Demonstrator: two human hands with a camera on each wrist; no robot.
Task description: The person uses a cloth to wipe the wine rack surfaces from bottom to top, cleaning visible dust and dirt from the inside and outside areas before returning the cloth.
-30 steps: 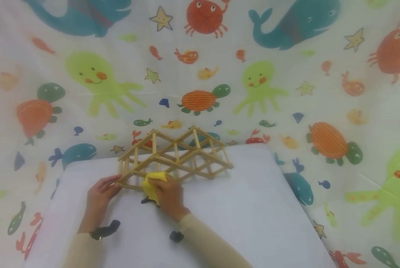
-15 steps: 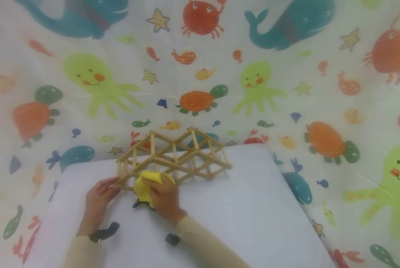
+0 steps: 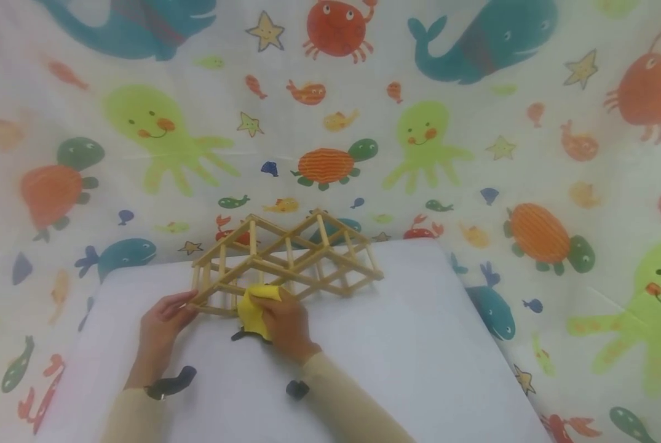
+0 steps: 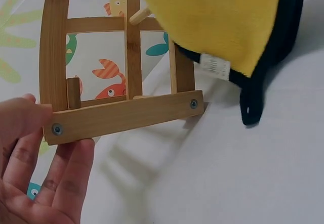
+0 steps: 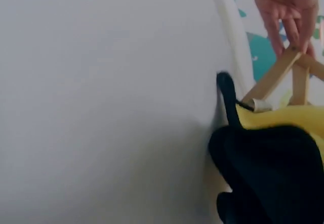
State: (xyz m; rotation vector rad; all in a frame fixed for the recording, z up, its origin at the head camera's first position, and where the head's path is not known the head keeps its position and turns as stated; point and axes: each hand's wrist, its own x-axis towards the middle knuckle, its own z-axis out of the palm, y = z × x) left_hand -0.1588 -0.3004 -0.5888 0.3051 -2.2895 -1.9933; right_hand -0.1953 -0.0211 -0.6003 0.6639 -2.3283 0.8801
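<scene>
An accordion-style wooden lattice rack stands stretched out toward the back of the white table. My left hand pinches its near left corner; in the left wrist view the thumb lies on the end of the lower bar and fingers are beneath it. A yellow cloth with a black border is bunched in my right hand, against the rack's front slats. The cloth's white label and black hanging loop dangle below. In the right wrist view, the cloth's dark side hides my right hand.
The white tabletop extends in front of the rack and to its right. Behind it hangs a curtain printed with sea animals. Black straps sit at both wrists.
My right hand has shifted left along the rack with the cloth, then back to the right. The left hand keeps its hold on the corner, and the rack stays put.
</scene>
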